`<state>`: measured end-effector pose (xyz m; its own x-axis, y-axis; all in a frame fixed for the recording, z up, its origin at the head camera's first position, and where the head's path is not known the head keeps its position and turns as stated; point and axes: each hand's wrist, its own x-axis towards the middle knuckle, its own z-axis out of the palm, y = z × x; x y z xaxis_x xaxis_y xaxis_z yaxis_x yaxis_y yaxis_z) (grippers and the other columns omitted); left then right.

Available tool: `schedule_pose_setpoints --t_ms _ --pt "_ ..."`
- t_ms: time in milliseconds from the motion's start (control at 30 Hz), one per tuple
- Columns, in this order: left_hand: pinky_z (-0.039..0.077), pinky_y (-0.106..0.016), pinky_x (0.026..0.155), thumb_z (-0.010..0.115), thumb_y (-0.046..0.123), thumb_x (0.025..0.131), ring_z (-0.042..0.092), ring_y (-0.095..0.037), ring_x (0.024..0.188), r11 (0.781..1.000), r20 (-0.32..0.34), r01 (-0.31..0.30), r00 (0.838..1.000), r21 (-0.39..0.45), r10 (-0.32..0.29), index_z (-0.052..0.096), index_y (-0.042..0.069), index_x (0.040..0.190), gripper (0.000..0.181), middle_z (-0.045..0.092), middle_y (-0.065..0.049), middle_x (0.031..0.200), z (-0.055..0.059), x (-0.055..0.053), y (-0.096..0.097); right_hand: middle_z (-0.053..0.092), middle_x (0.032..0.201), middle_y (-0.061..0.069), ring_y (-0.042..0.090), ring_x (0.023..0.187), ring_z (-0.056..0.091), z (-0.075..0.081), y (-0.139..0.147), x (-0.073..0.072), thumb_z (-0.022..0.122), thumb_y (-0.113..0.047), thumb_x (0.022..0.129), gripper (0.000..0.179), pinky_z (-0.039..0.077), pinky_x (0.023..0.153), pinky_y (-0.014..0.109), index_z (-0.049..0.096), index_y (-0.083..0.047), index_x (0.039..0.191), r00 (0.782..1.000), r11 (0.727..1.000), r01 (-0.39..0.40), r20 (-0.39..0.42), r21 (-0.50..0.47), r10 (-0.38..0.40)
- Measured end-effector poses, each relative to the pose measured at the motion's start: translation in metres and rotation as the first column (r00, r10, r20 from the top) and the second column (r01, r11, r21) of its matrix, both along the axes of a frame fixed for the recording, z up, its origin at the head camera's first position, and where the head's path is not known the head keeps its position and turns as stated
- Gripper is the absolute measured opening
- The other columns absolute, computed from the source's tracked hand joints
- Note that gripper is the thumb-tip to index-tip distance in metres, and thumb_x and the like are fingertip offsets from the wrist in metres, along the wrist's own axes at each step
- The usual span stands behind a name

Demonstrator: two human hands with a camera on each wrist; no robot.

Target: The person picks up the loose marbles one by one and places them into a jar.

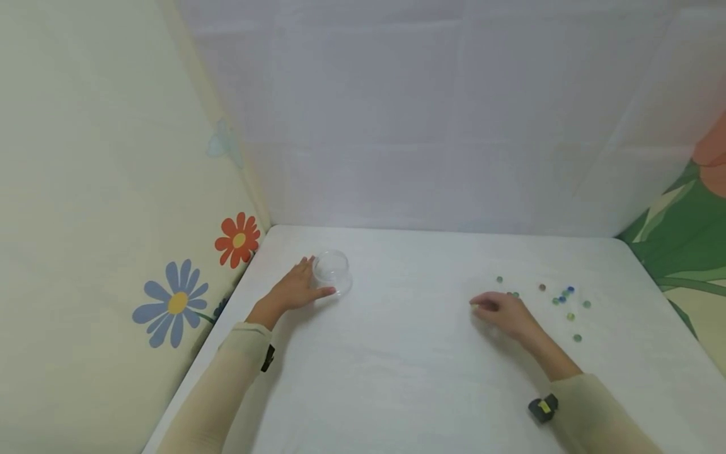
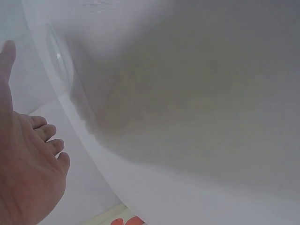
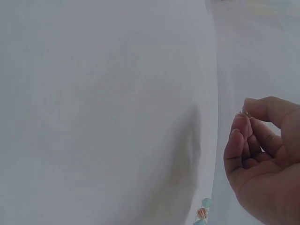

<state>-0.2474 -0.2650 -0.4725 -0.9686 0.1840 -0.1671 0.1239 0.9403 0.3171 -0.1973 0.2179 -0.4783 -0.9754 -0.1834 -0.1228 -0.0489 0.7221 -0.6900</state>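
A clear round jar (image 1: 332,267) stands at the left of the white table. My left hand (image 1: 296,287) is beside it, fingers spread along its left side and the thumb extended by its front base. In the left wrist view the jar's rim (image 2: 58,57) shows beyond the loosely bent fingers; firm contact is hard to make out. At the right, my right hand (image 1: 505,313) pinches a small yellowish glass marble (image 3: 244,114) between thumb and fingertips, just above the table. Several loose marbles, among them a blue one (image 1: 570,289) and a green one (image 1: 577,338), lie beyond that hand.
A white table (image 1: 391,359) carries everything. Behind it hangs a white cloth backdrop (image 1: 363,126). Flower-printed panels, with a blue flower (image 1: 177,302) at the left, border both sides. One green marble (image 1: 500,279) lies apart from the others, behind the right hand.
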Motion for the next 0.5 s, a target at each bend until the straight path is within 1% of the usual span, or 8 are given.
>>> schedule_pose_setpoints --t_ms 133,233,367,500 --pt "0.016 -0.06 0.122 0.056 0.078 0.085 0.009 -0.044 0.154 1.0 -0.003 0.002 1.0 0.004 -0.002 0.011 -0.005 0.16 0.121 0.011 -0.025 0.167 0.0 0.0 0.0 0.073 0.104 0.01 0.025 0.096 0.067 0.002 -0.008 -0.003 0.071 -0.019 0.094 0.028 0.057 0.083 0.041 0.072 -0.006 0.118 1.0 1.0 -0.007 -0.024 -0.011 0.007" --pt "0.017 -0.061 0.122 0.056 0.079 0.085 0.01 -0.044 0.154 1.0 -0.009 0.007 1.0 0.002 -0.007 0.012 -0.005 0.16 0.121 0.012 -0.026 0.167 -0.001 0.0 0.0 0.074 0.105 0.011 0.026 0.096 0.068 0.003 -0.013 -0.004 0.071 -0.019 0.093 0.027 0.057 0.083 0.042 0.073 -0.007 0.117 0.998 1.0 -0.017 -0.057 -0.018 0.016" --pt "0.017 -0.061 0.122 0.056 0.079 0.085 0.01 -0.045 0.154 1.0 -0.013 0.01 1.0 0.004 -0.01 0.012 -0.005 0.16 0.121 0.012 -0.026 0.167 -0.002 -0.002 0.001 0.074 0.107 0.011 0.028 0.1 0.068 0.003 -0.02 -0.006 0.072 -0.021 0.094 0.027 0.056 0.086 0.043 0.073 -0.008 0.117 0.998 0.999 -0.011 -0.059 -0.041 0.008" --pt "0.017 -0.061 0.122 0.057 0.078 0.085 0.01 -0.044 0.154 1.0 -0.005 0.004 1.0 0.005 -0.004 0.012 -0.004 0.16 0.121 0.011 -0.026 0.167 -0.003 -0.003 0.002 0.073 0.109 0.011 0.028 0.102 0.067 0.003 -0.028 -0.009 0.072 -0.021 0.093 0.028 0.055 0.088 0.044 0.072 -0.009 0.118 0.999 0.997 0.008 -0.031 -0.076 -0.011"
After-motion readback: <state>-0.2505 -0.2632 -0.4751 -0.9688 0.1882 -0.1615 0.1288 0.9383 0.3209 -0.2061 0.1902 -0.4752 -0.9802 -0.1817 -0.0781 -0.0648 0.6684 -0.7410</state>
